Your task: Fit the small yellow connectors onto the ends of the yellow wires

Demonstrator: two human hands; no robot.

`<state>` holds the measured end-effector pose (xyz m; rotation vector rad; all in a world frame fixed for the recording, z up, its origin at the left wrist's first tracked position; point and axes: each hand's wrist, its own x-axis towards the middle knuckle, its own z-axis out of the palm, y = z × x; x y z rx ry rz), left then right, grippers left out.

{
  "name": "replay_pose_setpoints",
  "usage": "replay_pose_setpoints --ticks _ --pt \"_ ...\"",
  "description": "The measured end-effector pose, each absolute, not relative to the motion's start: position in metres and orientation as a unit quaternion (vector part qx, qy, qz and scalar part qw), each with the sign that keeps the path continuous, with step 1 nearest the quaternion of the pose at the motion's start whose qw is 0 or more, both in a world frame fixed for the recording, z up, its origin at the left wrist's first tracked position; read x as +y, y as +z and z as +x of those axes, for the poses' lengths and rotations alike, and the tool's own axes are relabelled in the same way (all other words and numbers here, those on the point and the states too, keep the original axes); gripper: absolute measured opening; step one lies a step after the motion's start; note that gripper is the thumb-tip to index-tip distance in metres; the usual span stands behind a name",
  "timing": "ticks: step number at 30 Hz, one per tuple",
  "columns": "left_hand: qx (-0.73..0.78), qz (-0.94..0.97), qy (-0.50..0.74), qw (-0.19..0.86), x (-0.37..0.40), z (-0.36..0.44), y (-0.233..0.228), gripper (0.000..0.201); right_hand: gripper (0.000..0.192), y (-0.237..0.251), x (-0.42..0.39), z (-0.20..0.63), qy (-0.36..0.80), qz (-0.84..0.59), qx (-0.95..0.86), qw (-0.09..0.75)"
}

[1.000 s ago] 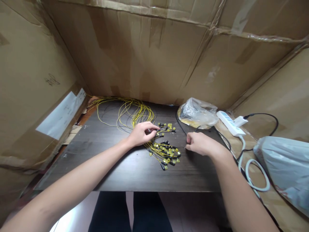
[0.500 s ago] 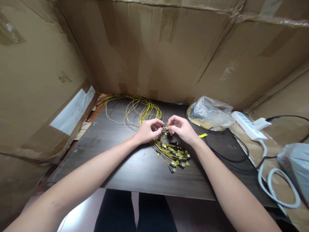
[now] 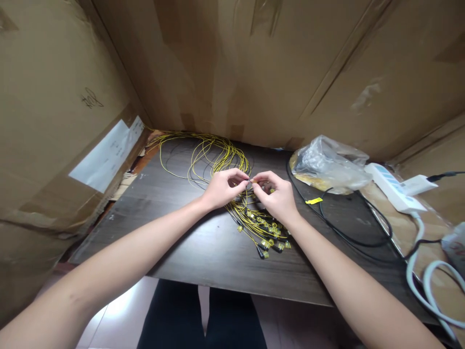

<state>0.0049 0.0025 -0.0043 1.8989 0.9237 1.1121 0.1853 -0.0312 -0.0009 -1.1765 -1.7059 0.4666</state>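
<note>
My left hand (image 3: 225, 188) is closed in a pinch on a thin cable end with a small dark tip. Facing it, my right hand (image 3: 275, 195) pinches a small yellowish cap (image 3: 253, 181); the fingertips of both hands nearly touch, and the fingers partly hide these small parts. Below the hands, a bundle of thin yellow cables (image 3: 240, 215) fans out over the dark table. Several black connectors with clear yellow caps (image 3: 268, 242) lie at its ends. Behind my left hand, the yellow cables (image 3: 230, 155) run in loose loops toward the far left corner.
Cardboard walls (image 3: 203, 72) enclose the table (image 3: 174, 247) at the back and sides. At the right lie a clear plastic bag (image 3: 329, 162), a black cable (image 3: 341, 237) with a yellow tag (image 3: 314, 200), and a white power strip (image 3: 390, 186) with its thick cord.
My two hands have come closer together, fingertips now meeting above the bundle. The view has shifted slightly, so the objects at the right appear farther right.
</note>
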Motion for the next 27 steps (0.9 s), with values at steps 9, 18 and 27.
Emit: replay_pose_setpoints --ticks 9,18,27 --pt "0.373 0.741 0.445 0.338 0.0016 0.0044 -0.0019 0.014 0.005 0.0007 -0.0313 0.1857 0.134 -0.452 -0.734 0.489" --pt "0.375 0.749 0.428 0.339 0.0013 0.0041 -0.0009 0.016 0.004 -0.0013 -0.0296 0.1834 0.167 -0.463 -0.713 0.499" --pt "0.370 0.757 0.420 0.337 0.0013 0.0032 -0.0010 0.018 0.006 -0.0021 -0.0294 0.1841 0.172 -0.467 -0.712 0.495"
